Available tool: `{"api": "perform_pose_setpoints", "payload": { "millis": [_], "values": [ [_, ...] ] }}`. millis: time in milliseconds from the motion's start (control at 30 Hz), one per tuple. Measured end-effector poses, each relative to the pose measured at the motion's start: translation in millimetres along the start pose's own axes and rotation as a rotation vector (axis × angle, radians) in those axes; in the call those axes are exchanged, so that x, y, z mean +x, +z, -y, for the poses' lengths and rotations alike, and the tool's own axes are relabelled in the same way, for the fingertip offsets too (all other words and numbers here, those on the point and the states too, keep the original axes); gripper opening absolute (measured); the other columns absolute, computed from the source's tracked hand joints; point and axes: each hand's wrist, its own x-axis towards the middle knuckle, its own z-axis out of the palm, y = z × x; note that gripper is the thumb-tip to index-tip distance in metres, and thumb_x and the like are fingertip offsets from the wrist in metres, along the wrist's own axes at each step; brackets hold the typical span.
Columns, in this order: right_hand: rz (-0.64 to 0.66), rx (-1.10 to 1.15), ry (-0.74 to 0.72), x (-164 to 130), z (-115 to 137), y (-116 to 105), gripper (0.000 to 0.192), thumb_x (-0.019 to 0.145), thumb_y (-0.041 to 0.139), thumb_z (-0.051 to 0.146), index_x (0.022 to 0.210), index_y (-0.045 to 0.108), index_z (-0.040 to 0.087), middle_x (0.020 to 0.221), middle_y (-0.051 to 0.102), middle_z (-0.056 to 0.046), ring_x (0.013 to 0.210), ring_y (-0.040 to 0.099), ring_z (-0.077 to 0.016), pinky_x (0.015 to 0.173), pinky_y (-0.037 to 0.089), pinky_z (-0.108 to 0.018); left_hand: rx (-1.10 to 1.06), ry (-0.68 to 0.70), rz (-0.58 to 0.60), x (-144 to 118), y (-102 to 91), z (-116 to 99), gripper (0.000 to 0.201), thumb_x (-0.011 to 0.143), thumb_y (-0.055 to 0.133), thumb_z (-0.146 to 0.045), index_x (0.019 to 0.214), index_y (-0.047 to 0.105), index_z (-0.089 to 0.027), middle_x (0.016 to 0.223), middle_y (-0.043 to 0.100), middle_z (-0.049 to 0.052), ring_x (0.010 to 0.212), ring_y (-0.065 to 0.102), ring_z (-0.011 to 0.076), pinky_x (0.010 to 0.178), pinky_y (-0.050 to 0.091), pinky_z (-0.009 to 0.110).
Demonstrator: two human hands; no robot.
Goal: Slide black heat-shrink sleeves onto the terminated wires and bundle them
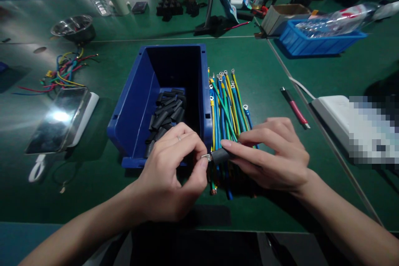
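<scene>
The big green table (280,91) carries everything here. In its middle sits a blue bin (174,56) with a heap of short black tubes (166,112) inside, and just to the right of the bin lies a bundle of wires (227,104) in green, yellow and blue, with little metal rings on their far ends. The wires run away from the person, from near to far. Both hands meet just in front of the bin's near right corner, on top of the near ends of the wires. The right hand (274,158) pinches a black sleeve (221,155) between thumb and fingers. The sleeve lies sideways, left to right. The left hand (170,170) pinches a small metal tip (206,157) that pokes out of the sleeve's left end. So each hand is closed on one end of the same little piece, and the two hands are almost touching. A red and black pen (294,108) lies further right, and a phone (57,118) lies at the left. No writing can be read anywhere.
</scene>
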Motion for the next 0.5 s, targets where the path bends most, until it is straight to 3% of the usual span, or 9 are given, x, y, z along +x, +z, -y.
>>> {"api": "perform_pose_setpoints", "payload": {
  "millis": [333,500],
  "values": [
    [-0.009,0.042,-0.014,-1.8,2.9,5.5,0.032,0.086,0.068,0.022,0.118,0.065,0.028,0.082,0.069,0.000,0.071,0.053,-0.0157,0.069,0.042,-0.034,0.003,-0.001,0.043,-0.5,-2.0,0.2,0.022,0.087,0.046,-0.011,0.067,0.046,-0.019,0.068,0.049,-0.003,0.068,0.047,0.0125,0.064,0.037,0.029],
    [-0.033,0.142,-0.010,0.7,2.7,0.4,0.035,0.092,0.060,0.029,0.124,0.057,0.017,0.086,0.070,-0.006,0.078,0.059,-0.0191,0.069,0.046,-0.036,-0.071,-0.071,0.029,-0.1,-3.9,-1.0,0.022,0.089,0.046,-0.014,0.068,0.051,-0.019,0.070,0.051,-0.002,0.069,0.050,0.0127,0.063,0.038,0.028]
  ]
}}
